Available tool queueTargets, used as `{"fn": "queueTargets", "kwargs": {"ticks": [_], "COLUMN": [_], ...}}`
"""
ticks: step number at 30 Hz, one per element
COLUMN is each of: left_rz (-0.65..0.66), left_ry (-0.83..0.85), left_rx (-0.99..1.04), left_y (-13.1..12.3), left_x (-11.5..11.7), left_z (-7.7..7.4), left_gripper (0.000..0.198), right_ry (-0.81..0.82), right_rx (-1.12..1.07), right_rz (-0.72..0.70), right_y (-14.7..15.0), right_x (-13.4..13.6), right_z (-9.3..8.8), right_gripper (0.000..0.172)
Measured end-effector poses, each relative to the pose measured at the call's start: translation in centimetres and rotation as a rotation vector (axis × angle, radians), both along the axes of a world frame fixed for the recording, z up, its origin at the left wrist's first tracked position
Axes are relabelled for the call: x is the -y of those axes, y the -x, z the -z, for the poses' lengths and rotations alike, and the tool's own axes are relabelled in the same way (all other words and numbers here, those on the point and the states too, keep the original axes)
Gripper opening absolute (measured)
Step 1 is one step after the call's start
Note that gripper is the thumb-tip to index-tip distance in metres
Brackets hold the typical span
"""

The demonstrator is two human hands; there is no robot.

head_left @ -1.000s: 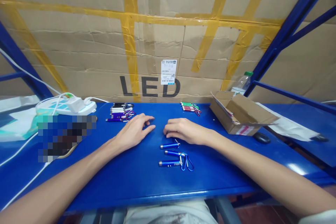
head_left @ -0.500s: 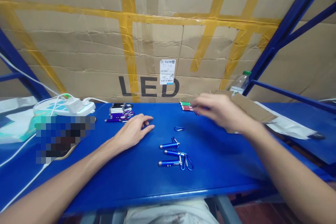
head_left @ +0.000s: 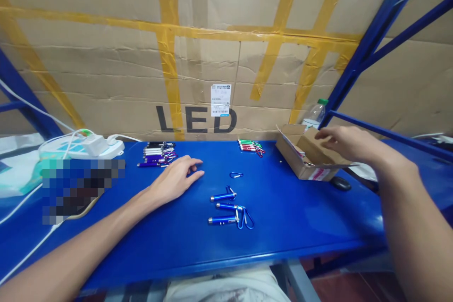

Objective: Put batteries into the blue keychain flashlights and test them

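Observation:
My left hand [head_left: 177,177] rests on the blue table with its fingers apart and nothing in it, just right of a row of black, silver and purple penlights [head_left: 157,155]. Over the right side of an open cardboard box [head_left: 307,170] hangs my right hand [head_left: 348,144]; its fingers are bent, and whether they hold anything is hidden. Three blue penlights [head_left: 223,220] with carabiners lie at the middle front. A loose blue carabiner [head_left: 236,175] lies behind them. Farther back are green and red penlights [head_left: 250,145] in a stack.
A power strip [head_left: 109,148] with white cables and a blurred-out object [head_left: 83,191] are at the left. A bottle [head_left: 316,114] stands behind the box, and a black mouse [head_left: 340,183] lies beside it. A large carton [head_left: 123,75] backs the table [head_left: 170,250].
My right hand has moved right, from beside the green and red penlights to over the box. The box's flap has swung aside, showing its inside. The view has shifted slightly.

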State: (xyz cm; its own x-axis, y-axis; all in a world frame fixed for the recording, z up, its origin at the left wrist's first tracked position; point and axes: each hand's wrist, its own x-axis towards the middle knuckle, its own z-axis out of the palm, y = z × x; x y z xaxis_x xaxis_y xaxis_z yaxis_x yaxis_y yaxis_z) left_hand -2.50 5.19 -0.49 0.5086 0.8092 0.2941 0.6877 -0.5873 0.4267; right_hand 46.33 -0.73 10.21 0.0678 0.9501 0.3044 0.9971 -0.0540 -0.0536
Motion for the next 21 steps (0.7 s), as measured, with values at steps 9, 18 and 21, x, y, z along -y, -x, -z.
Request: {"fn": "queueTargets", "kwargs": {"ticks": [9,18,21], "left_rz": [0.002,0.020,0.024], "left_ry": [-0.004,-0.016,-0.006], "left_rx": [-0.027,-0.044,-0.063], "left_y": [0.0,0.0,-0.1], "left_x": [0.0,0.1,0.1], "left_z": [-0.2,-0.3,-0.3], "left_gripper": [0.046,0.046,0.048], "right_ry": [0.126,0.041,-0.033], "right_rx": [-0.085,0.265,0.394], "right_rz": [-0.870,-0.826,-0.815], "right_y": [15.5,17.6,17.6], "right_x": [-0.5,-1.1,-0.8], "right_z": [6.0,9.3,10.2], "right_gripper": [0.031,0.022,0.023]}}
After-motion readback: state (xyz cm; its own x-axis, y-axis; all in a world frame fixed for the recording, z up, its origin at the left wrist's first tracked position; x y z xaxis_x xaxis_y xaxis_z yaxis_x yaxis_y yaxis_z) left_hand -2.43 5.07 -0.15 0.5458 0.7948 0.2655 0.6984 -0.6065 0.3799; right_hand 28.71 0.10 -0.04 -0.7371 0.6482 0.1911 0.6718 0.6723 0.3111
